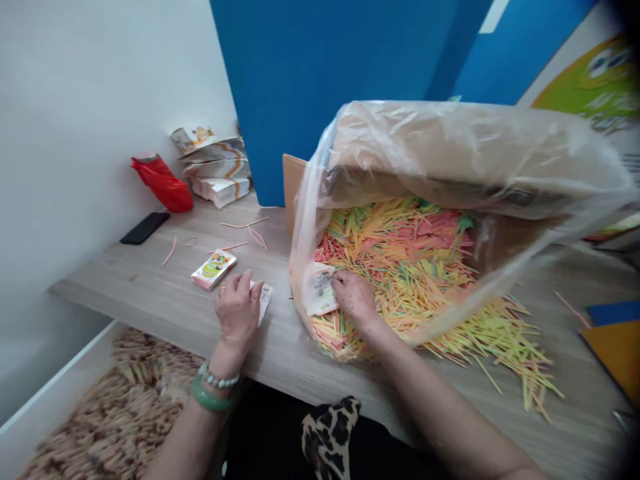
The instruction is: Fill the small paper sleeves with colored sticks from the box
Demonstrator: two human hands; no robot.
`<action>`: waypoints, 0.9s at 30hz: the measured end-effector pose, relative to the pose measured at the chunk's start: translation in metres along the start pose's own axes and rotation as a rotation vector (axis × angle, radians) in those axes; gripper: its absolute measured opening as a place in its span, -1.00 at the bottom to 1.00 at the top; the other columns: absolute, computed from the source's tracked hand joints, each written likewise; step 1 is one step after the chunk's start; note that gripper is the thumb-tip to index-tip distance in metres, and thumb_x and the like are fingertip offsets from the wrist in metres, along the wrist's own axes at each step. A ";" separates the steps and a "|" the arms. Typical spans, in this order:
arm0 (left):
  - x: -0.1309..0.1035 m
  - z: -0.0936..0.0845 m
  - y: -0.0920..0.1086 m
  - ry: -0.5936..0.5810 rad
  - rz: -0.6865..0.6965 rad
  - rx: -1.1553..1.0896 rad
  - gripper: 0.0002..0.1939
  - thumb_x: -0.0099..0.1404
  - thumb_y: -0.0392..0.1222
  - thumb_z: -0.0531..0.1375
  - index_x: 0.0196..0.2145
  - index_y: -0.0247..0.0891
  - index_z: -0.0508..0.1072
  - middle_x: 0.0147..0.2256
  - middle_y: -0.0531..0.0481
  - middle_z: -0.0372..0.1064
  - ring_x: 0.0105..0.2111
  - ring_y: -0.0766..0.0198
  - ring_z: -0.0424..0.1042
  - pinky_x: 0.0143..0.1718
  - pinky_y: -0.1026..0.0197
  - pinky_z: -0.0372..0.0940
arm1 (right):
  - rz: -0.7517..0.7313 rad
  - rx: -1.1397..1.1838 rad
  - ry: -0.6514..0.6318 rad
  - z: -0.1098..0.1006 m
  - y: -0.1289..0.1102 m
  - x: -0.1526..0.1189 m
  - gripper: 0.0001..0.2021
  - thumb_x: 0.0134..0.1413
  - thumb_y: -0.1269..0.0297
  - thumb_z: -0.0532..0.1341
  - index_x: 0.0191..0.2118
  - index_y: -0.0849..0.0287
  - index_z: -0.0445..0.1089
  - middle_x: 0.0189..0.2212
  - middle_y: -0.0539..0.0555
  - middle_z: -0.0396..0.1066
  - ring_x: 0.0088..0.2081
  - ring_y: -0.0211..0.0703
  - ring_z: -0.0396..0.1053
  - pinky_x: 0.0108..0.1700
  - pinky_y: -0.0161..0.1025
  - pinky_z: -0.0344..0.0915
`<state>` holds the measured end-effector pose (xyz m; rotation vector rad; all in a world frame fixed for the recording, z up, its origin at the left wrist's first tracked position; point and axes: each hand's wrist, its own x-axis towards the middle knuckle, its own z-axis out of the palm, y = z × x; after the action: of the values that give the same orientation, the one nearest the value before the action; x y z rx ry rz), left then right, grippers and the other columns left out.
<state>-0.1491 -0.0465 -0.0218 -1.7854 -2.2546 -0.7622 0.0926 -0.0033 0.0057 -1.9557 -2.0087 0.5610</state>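
Observation:
My right hand (354,293) reaches into the mouth of a clear plastic bag (305,267) and pinches the edge of a small white printed paper packet (320,293). Under and around it lie many thin sticks (395,267) in yellow, orange, pink and green. On the table my left hand (239,308) rests with bent fingers a little apart, its thumb side over another white packet (266,303), which it partly covers. Just beyond its fingertips sits a small stack of printed packets (214,268) with a colourful top.
The bag lines a cardboard box (294,190); sticks spill out on the right. At the back left are a black phone (145,228), a red pouch (163,185) and banded paper stacks (220,170). Below the table edge, a white bin (55,380) holds many small brownish pieces.

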 end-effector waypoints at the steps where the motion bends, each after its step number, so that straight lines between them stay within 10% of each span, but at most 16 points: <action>1: -0.003 -0.004 0.009 0.034 0.067 -0.112 -0.58 0.47 -0.02 0.03 0.02 -0.31 0.54 -0.05 -0.31 0.49 -0.07 -0.08 0.46 0.00 -0.05 0.33 | -0.006 0.011 0.023 -0.001 0.002 -0.001 -0.68 0.26 0.31 0.04 -0.21 0.08 0.57 -0.23 0.13 0.60 -0.17 0.03 0.49 -0.18 -0.17 0.23; 5: -0.015 -0.015 0.060 -0.032 0.295 -0.564 -0.73 0.44 -0.09 0.12 -0.18 -0.18 0.61 -0.21 -0.13 0.54 -0.19 0.13 0.51 -0.08 0.12 0.39 | -0.088 0.083 0.156 -0.003 0.014 -0.003 -0.67 0.29 0.31 0.01 -0.23 0.08 0.55 -0.20 0.13 0.58 -0.12 0.02 0.46 -0.10 -0.16 0.25; 10: -0.009 -0.009 0.105 -0.200 0.206 -0.913 -0.85 0.35 -0.25 0.21 -0.29 -0.22 0.62 -0.28 -0.07 0.55 -0.24 0.20 0.51 -0.15 0.19 0.40 | -0.090 0.235 0.071 -0.002 0.026 0.004 -0.72 0.21 0.33 0.04 -0.31 0.10 0.51 -0.31 0.07 0.56 -0.24 -0.07 0.44 -0.19 -0.24 0.24; 21: 0.002 0.014 0.120 -0.244 -0.103 -1.010 -0.51 0.18 -0.27 0.30 0.09 -0.27 0.49 -0.15 -0.10 0.52 -0.28 0.23 0.44 -0.15 0.14 0.38 | -0.047 0.509 0.251 -0.009 0.042 0.000 -0.85 0.14 0.27 0.02 -0.35 0.08 0.32 -0.42 0.03 0.39 -0.33 -0.09 0.31 -0.23 -0.21 0.18; 27: 0.007 0.018 0.133 -0.498 -0.204 -1.376 -0.82 0.08 -0.16 0.37 -0.35 -0.29 0.58 -0.40 0.01 0.49 -0.41 0.28 0.38 -0.29 0.22 0.33 | -0.156 1.042 0.149 -0.007 0.035 -0.005 -0.85 0.04 0.14 0.17 -0.42 0.08 0.26 -0.47 -0.06 0.27 -0.36 -0.17 0.24 -0.26 -0.24 0.22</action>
<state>-0.0225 -0.0119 0.0040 -2.3569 -2.3115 -2.6114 0.1268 -0.0072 -0.0037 -1.1399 -1.3017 1.0891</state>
